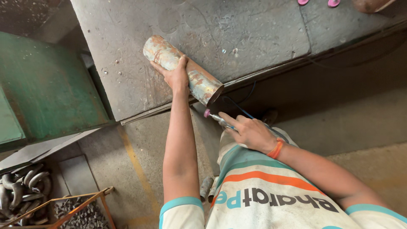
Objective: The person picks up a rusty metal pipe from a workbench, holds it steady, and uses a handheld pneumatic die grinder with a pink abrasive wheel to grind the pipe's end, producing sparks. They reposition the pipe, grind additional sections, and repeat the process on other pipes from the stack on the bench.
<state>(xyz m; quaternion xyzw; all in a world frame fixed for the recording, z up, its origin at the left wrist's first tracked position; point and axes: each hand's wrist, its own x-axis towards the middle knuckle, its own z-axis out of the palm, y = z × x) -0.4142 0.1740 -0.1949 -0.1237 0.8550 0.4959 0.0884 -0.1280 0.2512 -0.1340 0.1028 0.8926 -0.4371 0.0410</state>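
pipe [199, 80]: pale grey-green under my left hand [177, 77], blotched all over with orange-brown rust
grinder tip [207, 113]: little pink stone, silver shaft, held in my right hand [250, 133]
wristband [276, 149]: bright orange
shirt [271, 195]: off-white, teal and orange diagonal stripes, teal cuffs, lettering in teal and black
bench top [254, 29]: dull grey steel, scuffed, a few pale specks
cabinet [46, 85]: worn green, dusty patches
floor [140, 169]: grey-tan with a faded yellow line
pipe bends [21, 191]: dark grey
frame [80, 203]: rusty orange
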